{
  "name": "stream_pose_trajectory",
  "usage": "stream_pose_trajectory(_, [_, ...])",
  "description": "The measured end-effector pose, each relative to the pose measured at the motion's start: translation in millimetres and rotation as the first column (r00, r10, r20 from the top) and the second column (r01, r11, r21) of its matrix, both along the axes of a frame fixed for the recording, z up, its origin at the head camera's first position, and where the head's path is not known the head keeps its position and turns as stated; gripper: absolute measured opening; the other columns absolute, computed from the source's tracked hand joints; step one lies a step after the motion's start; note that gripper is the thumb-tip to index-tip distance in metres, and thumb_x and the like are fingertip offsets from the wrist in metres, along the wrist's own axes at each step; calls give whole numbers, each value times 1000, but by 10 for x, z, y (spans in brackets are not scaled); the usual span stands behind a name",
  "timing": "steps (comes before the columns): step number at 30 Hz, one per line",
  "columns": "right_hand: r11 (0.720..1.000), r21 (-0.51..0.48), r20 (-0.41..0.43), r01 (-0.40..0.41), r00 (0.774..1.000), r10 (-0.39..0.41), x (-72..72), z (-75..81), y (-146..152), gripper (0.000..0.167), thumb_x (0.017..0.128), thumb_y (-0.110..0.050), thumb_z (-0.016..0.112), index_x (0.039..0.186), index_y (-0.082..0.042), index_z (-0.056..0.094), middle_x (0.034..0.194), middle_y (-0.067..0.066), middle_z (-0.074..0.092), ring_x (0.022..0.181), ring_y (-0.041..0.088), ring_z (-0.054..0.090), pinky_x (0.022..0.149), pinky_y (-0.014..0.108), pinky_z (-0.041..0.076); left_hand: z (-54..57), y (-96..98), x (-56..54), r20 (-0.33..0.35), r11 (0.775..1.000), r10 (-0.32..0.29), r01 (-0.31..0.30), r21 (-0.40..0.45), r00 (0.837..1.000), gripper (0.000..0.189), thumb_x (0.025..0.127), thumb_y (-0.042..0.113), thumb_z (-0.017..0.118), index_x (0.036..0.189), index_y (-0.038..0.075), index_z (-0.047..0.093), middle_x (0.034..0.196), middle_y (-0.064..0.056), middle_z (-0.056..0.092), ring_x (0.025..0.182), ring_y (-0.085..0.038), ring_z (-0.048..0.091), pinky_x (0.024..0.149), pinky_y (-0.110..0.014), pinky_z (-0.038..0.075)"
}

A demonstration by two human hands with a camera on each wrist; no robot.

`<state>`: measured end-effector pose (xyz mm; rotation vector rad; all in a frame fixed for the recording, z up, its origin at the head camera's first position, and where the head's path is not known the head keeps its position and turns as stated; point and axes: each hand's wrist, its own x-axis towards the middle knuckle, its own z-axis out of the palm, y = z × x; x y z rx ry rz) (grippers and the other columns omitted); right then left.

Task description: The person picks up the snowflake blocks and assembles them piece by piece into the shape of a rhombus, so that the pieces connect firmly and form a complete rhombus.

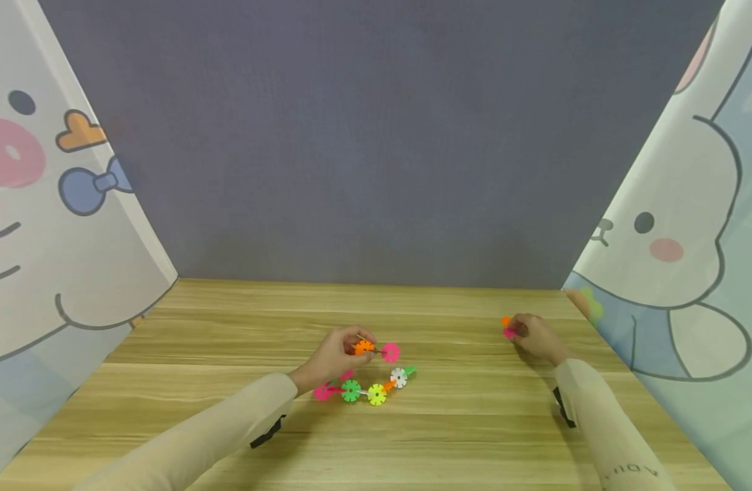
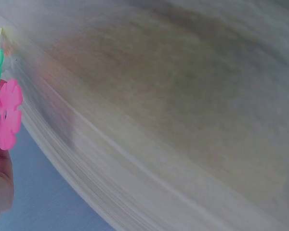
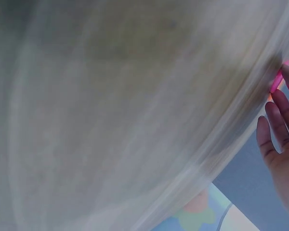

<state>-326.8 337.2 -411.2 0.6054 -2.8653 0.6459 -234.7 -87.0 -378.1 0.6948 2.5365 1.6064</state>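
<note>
My left hand [image 1: 335, 354] pinches an orange notched snowflake disc [image 1: 365, 347] above the table, with a pink disc [image 1: 390, 352] standing out to its right. Below it runs a curved chain of interlocked discs, among them a pink one, a green disc [image 1: 351, 391], a yellow disc [image 1: 377, 394] and a white disc [image 1: 398, 377]. In the left wrist view a large pink disc [image 2: 8, 114] hides part of the fingers. Far to the right, my right hand [image 1: 538, 337] pinches a pink disc [image 3: 276, 82] between thumb and fingertip. An orange disc [image 1: 506, 321] shows right beside it.
Everything lies on a wood-grain table [image 1: 228, 320]. A dark grey panel [image 1: 363, 150] rises along its back edge. Pale cartoon-printed panels stand at the left [image 1: 75, 273] and right [image 1: 676, 273]; the right hand is near the back right corner.
</note>
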Motion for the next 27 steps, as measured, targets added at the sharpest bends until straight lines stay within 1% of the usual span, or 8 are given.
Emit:
stream_pose_trajectory(3, [1000,-11,9,7,1000,-7,-10,-5,2,14,75,3,65,88,2,61,85,13,61,78,24,57,69,41,48,97,5,71,-4,1000,-10,10,6,1000,19,83,2,63,101,3,61,93,-17,65,50,-3,37,45,-13,32])
stream_pose_trajectory(7, [999,-47,16,25,1000,-25,-12,1,-1,21,71,7,66,91,5,60,85,16,56,76,25,56,66,38,49,95,7,72,-10,1000,-15,15,17,1000,19,82,2,63,101,3,61,93,-18,65,50,-2,37,45,-13,32])
stream_pose_trajectory(11, [997,-70,-10,31,999,-32,-9,18,-2,23,68,14,58,90,6,60,85,19,54,74,25,56,64,36,48,93,4,73,-19,1000,-14,14,12,1000,18,82,1,63,101,3,61,91,-18,65,49,-1,35,44,-12,31])
stream_pose_trajectory(15, [996,-79,-26,35,999,-38,-9,37,4,25,67,16,52,87,4,61,82,16,59,72,22,56,61,31,47,72,-2,62,-16,1000,-16,17,10,1000,19,82,2,63,101,2,61,87,-17,65,47,-1,33,43,-12,29])
stream_pose_trajectory(16, [996,-88,-18,35,999,-37,-9,41,7,25,67,16,51,87,4,61,81,15,61,71,20,56,60,29,47,59,-3,55,-17,1000,-17,17,13,1000,19,82,2,63,101,2,61,86,-17,65,47,-1,33,43,-12,29])
stream_pose_trajectory(19, [993,-118,-12,25,1000,-27,-5,60,8,23,70,15,52,87,3,61,81,13,64,71,18,57,59,23,46,-54,-8,-22,-22,1000,-8,9,15,1000,20,82,4,64,102,3,61,86,-16,65,47,-1,33,42,-13,29])
stream_pose_trajectory(23, [987,-161,-29,3,1000,-8,13,106,-31,18,74,11,58,89,3,62,83,14,65,74,20,60,62,23,48,-204,-20,-131,-24,1000,5,-4,11,1000,23,82,7,66,104,3,61,88,-11,66,47,-1,35,42,-13,29])
stream_pose_trajectory(27, [984,-176,-47,-4,999,-4,58,178,-121,17,76,8,60,91,1,63,85,14,65,74,20,61,64,25,49,-234,-32,-158,-23,1000,-3,4,24,1000,24,82,10,66,104,2,61,89,-9,67,49,-2,39,43,-14,32])
